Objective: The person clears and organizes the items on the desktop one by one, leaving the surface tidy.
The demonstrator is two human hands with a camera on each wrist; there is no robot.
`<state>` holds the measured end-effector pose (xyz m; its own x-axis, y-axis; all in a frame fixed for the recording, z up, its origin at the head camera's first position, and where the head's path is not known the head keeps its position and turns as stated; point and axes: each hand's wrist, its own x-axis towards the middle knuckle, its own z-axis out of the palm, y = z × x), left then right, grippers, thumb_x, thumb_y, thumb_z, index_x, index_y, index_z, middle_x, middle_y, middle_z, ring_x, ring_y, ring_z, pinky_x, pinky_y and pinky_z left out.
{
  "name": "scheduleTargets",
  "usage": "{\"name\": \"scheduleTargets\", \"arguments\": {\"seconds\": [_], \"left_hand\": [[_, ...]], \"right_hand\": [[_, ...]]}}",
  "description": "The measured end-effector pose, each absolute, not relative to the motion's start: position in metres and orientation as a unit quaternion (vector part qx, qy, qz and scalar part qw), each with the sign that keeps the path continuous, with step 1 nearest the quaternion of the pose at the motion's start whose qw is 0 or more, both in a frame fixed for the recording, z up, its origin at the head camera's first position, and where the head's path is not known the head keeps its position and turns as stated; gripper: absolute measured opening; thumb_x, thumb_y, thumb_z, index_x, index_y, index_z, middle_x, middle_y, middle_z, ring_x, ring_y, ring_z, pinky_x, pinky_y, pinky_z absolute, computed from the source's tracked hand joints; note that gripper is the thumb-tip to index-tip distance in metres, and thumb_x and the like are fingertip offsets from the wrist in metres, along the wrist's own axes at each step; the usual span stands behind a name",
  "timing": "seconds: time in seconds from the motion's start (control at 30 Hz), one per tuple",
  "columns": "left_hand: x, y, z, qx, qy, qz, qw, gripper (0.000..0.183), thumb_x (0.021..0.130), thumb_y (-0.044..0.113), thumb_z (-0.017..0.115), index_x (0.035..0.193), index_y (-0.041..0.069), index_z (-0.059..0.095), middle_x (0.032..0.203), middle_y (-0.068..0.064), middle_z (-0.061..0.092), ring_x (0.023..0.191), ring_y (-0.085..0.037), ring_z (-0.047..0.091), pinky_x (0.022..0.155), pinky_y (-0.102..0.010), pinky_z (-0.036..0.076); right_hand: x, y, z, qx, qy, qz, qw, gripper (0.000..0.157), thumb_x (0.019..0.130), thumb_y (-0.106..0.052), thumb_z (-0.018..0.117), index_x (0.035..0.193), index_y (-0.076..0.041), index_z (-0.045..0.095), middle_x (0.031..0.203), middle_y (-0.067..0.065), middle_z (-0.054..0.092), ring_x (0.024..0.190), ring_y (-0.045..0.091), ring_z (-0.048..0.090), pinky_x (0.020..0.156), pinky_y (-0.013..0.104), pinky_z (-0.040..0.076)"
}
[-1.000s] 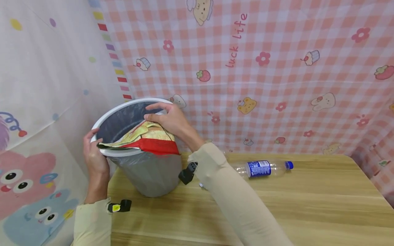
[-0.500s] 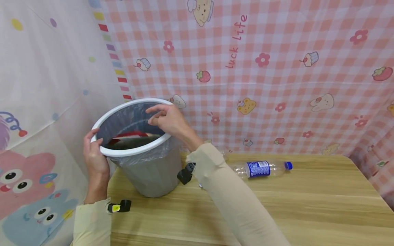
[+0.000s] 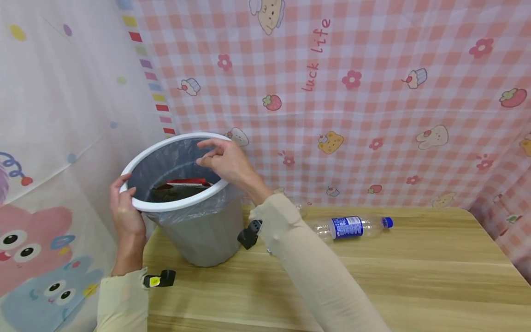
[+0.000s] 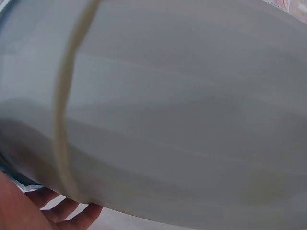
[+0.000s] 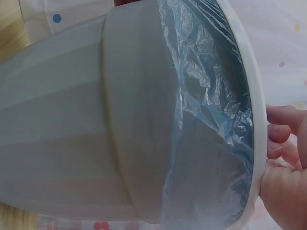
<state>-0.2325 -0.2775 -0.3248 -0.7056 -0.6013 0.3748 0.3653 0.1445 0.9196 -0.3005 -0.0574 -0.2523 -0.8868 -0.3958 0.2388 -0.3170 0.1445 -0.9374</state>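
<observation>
A grey trash bin [image 3: 203,237] with a white rim and a clear plastic liner [image 5: 206,96] stands on the table, tilted slightly. My left hand [image 3: 128,214] grips the rim at its left side; in the left wrist view its fingers [image 4: 79,218] show beside the bin wall. Over the right part of the bin's mouth hovers my right hand [image 3: 230,163], fingers loosely bent, holding nothing. Inside the bin lies a packet with a red edge [image 3: 186,181] and a dark part, mostly hidden by the front rim.
A clear plastic bottle [image 3: 348,227] with a blue label and cap lies on the wooden table [image 3: 423,276], right of the bin. My right sleeve [image 3: 319,267] partly covers it. A checked cloth [image 3: 394,110] hangs behind, and a printed cloth [image 3: 50,161] on the left.
The red and yellow packet lying over the rim has left my right hand and dropped into the bin. My right hand stays above the opening; the left still holds the rim.
</observation>
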Motion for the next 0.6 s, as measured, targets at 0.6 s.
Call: {"name": "scheduleTargets", "arguments": {"seconds": [0.6], "left_hand": [[-0.2327,-0.2773,-0.3243,0.094,-0.654,-0.654,0.369,0.041,0.099,0.012,0.031,0.134,0.011,0.053,0.141,-0.009,0.048,0.121,-0.019,0.046,0.099,-0.026,0.034]], "right_hand": [[-0.2958,-0.0555,-0.2552,-0.247,0.742,-0.624,0.014,0.036,0.091,-0.02,0.071,0.127,-0.017,0.065,0.091,-0.001,0.072,0.089,0.016,0.066,0.08,0.031,0.049]]}}
